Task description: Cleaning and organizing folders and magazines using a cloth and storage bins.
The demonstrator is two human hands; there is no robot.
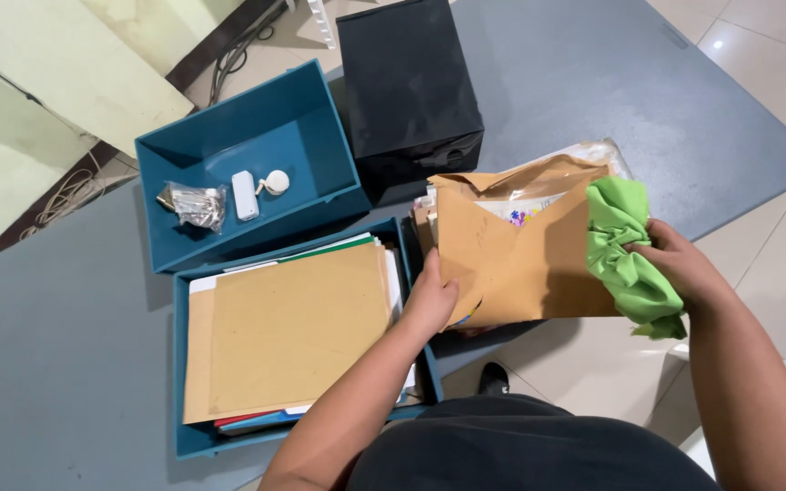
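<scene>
Left hand (429, 295) grips one brown envelope (516, 264), right hand (675, 264) clutches one green cloth (629, 259), beside two blue trays (229, 155).

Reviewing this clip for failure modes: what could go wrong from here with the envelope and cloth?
1. The brown envelope is open at the top with papers showing; the left hand pinches only its edge, so tilting may spill them.
2. It juts past the grey table edge, so anything dropped may hit the floor.
3. The green cloth in the right hand dangles loose and could slip.
</scene>
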